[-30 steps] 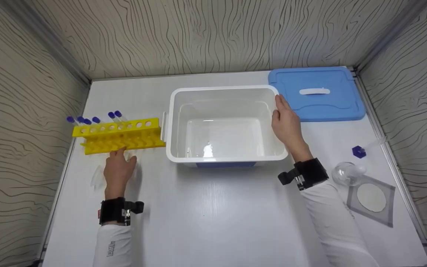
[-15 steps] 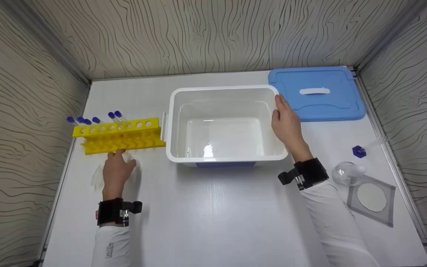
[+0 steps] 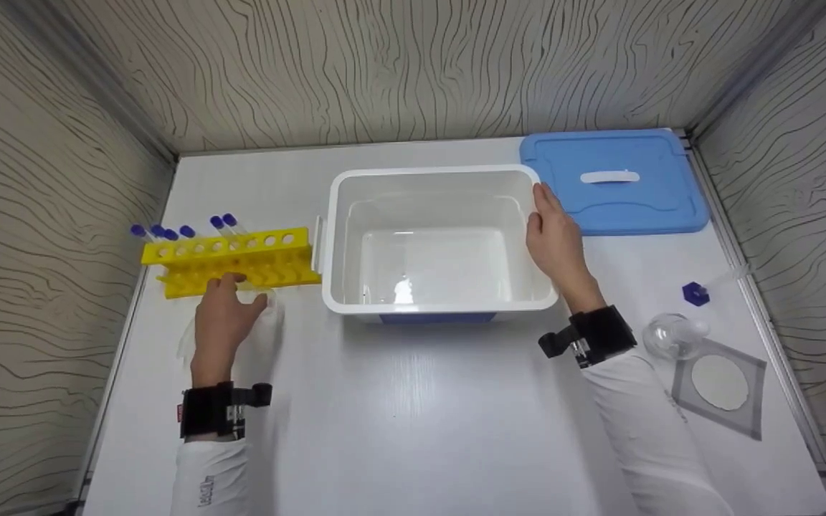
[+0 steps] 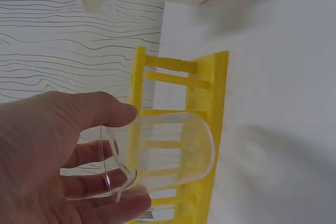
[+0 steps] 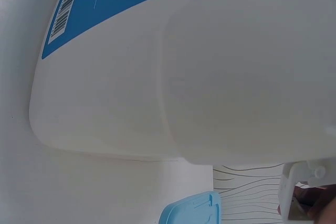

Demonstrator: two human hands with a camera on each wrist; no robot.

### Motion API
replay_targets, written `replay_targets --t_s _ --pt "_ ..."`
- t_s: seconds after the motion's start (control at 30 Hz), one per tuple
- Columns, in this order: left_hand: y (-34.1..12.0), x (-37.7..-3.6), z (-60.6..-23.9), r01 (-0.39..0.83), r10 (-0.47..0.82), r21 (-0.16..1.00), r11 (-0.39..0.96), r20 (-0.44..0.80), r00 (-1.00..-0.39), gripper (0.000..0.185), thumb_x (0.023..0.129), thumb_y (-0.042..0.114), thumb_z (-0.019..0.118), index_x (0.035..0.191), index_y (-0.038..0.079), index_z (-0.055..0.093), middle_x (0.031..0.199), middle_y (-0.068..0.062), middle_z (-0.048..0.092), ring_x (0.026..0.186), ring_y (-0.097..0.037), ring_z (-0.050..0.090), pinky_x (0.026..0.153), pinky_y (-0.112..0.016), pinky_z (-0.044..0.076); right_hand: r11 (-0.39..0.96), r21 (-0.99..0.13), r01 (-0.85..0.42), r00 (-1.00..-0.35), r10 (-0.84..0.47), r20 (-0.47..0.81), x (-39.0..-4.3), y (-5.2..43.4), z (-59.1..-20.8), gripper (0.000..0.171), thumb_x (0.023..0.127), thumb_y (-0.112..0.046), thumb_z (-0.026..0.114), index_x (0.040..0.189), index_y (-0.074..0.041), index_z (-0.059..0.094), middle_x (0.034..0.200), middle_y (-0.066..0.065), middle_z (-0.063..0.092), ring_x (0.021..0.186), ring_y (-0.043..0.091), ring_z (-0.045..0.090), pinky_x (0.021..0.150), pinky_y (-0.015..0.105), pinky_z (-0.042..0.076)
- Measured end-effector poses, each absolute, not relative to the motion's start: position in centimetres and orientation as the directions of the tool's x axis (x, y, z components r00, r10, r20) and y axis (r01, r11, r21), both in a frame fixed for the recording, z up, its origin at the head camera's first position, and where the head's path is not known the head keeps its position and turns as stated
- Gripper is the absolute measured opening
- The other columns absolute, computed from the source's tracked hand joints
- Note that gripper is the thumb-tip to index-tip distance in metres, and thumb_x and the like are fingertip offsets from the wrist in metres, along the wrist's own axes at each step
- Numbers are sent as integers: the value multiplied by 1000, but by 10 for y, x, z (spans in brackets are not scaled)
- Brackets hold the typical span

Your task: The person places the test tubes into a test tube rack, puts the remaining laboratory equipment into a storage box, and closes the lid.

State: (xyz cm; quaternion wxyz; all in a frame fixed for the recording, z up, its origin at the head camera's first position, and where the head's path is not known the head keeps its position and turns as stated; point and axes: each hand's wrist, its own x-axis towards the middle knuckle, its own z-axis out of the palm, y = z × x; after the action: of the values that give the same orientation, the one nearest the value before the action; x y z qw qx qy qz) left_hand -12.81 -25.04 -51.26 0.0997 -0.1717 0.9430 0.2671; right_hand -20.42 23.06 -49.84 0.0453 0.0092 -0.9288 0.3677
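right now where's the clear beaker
In the head view the clear beaker is at the table's left, held in the left hand just in front of the yellow tube rack, left of the white bin.

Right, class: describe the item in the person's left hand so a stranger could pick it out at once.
Start at the big white tub mid-table, then look left to the yellow tube rack. Just in front of the rack, the left hand holds a clear beaker on its side. Unlike the blue-capped tubes nearby, it is wide, colourless and uncapped.
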Motion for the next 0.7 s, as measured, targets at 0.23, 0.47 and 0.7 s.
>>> replay_targets --t_s 0.23,0.47,0.7 --pt "-236 -125 -485 -295 -248 497 816 -159 -956 58 93 28 66 140 0 47 142 -25 48 107 -37 52 104 -54 49 730 -682 -47 -996 15 85 -204 231 -498 52 103 -7 38 153 3 30 161 24 27 147 40 31 115 54 38" --pt "-225 -124 -455 -225 -248 515 827 -26 -968 55 92 31 66 136 1 53 135 -26 53 106 -41 59 93 -52 54 729 -682 -57 -995 11 95 -204 231 -498 51 103 -7 38 152 4 30 161 25 27 145 42 33 108 55 44" --pt "-213 -133 -433 -105 -186 507 855 112 -976 52 90 31 69 130 1 57 126 -26 58 92 -41 63 78 -50 58 726 -686 -50 -997 9 82 -204 231 -498 52 103 -8 37 153 3 29 162 24 25 147 42 31 110 55 41"
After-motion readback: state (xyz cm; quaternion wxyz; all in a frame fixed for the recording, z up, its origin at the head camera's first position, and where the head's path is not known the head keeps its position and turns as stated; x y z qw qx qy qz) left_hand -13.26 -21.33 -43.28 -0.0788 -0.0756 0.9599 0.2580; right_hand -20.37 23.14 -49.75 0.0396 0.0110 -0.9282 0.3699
